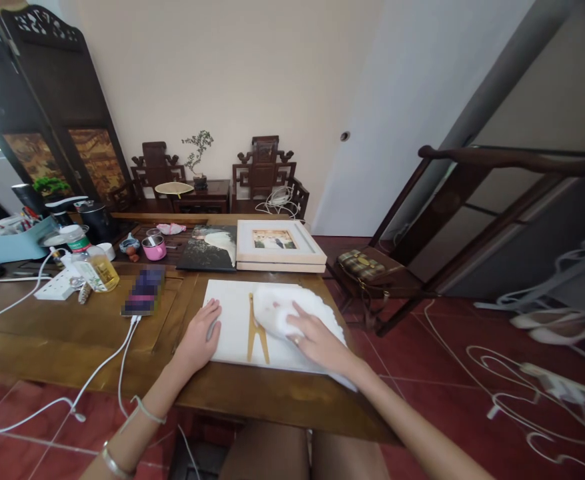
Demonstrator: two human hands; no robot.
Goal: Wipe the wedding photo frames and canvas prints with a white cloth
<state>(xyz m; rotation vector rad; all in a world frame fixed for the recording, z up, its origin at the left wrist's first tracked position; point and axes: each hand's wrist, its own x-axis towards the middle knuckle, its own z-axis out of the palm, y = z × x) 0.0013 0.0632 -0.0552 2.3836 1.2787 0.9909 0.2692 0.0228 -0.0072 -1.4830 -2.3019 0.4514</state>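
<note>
A white board (229, 333) lies near the table's front edge, with a yellow, A-shaped strip (250, 327) on it. Right of the strip spreads a soft-looking white oval piece (322, 305) with a scalloped outer edge; its material is unclear. My left hand (205, 335) rests on the board's left edge, fingers stretched out and holding nothing. Over the oval piece, my right hand (317, 340) has its fingers closed around a small white wad (283, 321), partly covered by the fingers and slightly blurred.
Behind the board lie a dark picture with a white shape (217, 247) and a framed picture (279, 263). Leftward are a phone (145, 291) on a white cable, a pink cup (154, 247), bottles (103, 272) and a blue box (12, 243). A wooden chair (397, 213) stands right.
</note>
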